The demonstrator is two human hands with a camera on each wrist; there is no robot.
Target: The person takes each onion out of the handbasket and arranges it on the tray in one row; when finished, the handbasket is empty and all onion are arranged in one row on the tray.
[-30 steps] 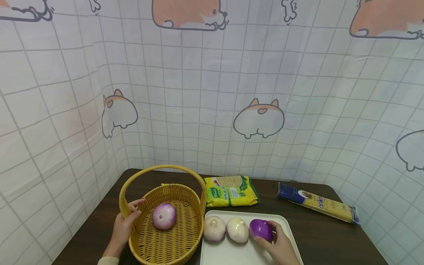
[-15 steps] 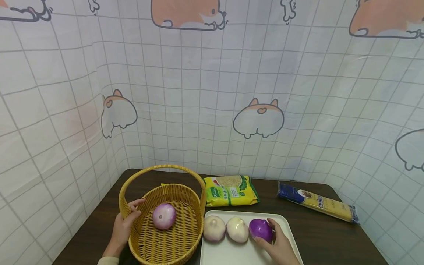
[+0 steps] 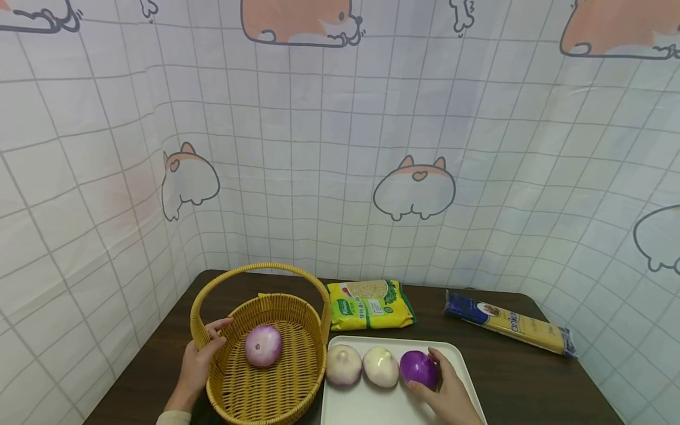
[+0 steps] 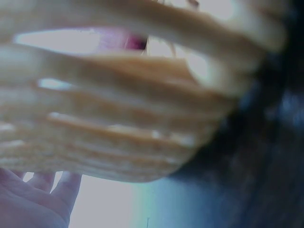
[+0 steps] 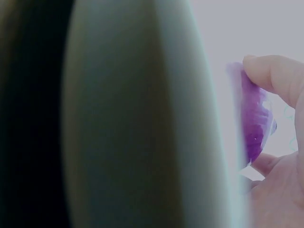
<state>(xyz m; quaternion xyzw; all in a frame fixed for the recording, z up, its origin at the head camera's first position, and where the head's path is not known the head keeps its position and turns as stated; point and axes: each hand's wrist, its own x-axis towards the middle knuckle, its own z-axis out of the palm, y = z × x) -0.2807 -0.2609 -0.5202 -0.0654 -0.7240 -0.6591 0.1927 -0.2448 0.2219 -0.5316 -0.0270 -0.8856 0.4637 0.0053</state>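
In the head view my left hand (image 3: 199, 360) grips the left side of a round wicker basket (image 3: 313, 407), at the foot of its arched handle. A pale purple onion (image 3: 263, 346) lies inside the basket. My right hand (image 3: 451, 392) holds a glossy deep-purple onion (image 3: 418, 369) at the right of a white tray (image 3: 366, 410), thumb in front and fingers behind. The right wrist view shows this same purple onion (image 5: 255, 118) between thumb and fingers, partly hidden by the tray's blurred edge. Two whitish onions, one left (image 3: 343, 365) and one middle (image 3: 381, 367), sit beside it.
Behind the tray lies a yellow-green Knorr packet (image 3: 369, 306). A long blue and yellow packet of pasta (image 3: 510, 324) lies slanted at the right of the dark table (image 3: 536, 383). A gridded curtain (image 3: 319, 177) surrounds the table's back and sides.
The purple onion has turned a little in my right hand, so its small nub no longer shows. My left hand and the basket have stayed put.
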